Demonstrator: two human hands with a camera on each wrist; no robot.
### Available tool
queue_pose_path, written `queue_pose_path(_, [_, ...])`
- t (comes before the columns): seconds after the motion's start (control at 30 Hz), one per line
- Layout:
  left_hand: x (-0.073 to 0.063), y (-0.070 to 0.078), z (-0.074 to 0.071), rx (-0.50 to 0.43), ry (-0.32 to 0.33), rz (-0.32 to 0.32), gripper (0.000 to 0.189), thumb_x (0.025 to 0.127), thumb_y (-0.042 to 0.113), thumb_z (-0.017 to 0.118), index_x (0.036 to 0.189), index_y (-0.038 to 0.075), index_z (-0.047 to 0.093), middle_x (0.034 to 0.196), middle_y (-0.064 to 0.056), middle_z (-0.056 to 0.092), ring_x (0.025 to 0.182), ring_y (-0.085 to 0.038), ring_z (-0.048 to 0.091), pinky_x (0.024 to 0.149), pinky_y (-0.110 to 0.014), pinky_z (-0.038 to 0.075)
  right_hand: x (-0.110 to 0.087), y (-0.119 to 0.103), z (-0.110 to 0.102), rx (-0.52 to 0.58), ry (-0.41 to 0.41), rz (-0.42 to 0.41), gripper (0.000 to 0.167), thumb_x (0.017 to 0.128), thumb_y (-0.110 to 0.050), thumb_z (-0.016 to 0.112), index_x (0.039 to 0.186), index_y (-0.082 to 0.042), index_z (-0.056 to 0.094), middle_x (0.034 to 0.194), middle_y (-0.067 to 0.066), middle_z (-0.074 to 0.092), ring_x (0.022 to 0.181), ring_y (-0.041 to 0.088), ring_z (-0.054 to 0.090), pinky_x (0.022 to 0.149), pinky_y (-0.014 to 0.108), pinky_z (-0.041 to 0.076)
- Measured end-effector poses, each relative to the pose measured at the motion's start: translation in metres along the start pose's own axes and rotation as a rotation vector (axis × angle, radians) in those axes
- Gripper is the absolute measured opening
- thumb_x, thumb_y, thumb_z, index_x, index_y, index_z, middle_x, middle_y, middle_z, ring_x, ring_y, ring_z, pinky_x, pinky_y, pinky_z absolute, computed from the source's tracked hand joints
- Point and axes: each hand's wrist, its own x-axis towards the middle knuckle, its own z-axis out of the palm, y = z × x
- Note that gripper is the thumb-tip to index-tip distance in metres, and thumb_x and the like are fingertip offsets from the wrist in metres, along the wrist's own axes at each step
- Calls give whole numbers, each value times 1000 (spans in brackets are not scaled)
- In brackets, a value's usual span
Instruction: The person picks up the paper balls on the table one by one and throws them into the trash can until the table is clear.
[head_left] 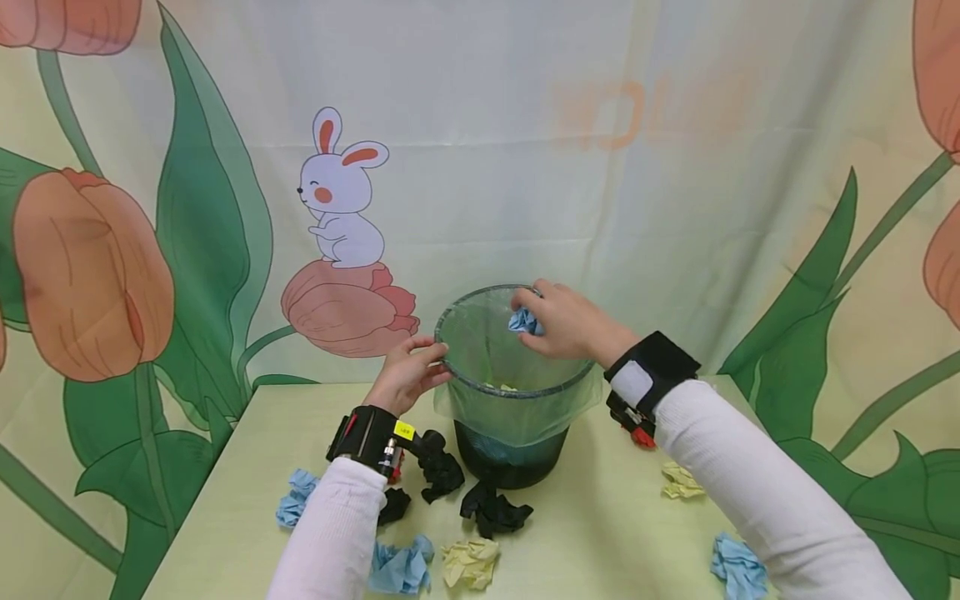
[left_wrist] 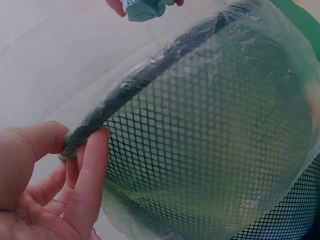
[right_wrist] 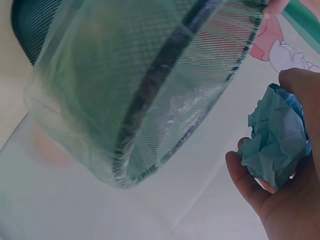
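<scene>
A black mesh wastebasket stands upright on the table, lined with a thin translucent green bag folded over its rim. On the left side, my left hand pinches the rim between thumb and fingers; the left wrist view shows the thumb on one side and fingertips on the other. My right hand holds a crumpled blue paper ball above the basket's opening, apart from the rim. Some pale yellow paper shows inside the basket.
In front of the basket lie black crumpled papers, a yellow one and a blue one. Another blue ball sits at left; yellow and blue ones at right. A printed curtain hangs behind the table.
</scene>
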Motion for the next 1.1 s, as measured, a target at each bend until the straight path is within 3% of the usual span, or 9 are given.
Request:
queue_pose_path(0.77, [0, 1, 1, -6, 1, -4, 38, 92, 12, 55, 126, 6, 38, 113, -15, 48, 72, -12, 58, 67, -22, 55, -10, 14, 18, -64, -17, 67, 51, 90, -34, 58, 135, -15, 43, 125, 17, 47, 107, 37, 50, 84, 47, 47])
queue_pose_path(1.1, [0, 1, 2, -3, -1, -6, 36, 93, 11, 54, 124, 6, 38, 114, -14, 48, 71, -12, 57, 67, -21, 55, -19, 22, 19, -85, -22, 129, 56, 89, -43, 56, 137, -16, 42, 127, 16, 46, 109, 37, 49, 81, 48, 49])
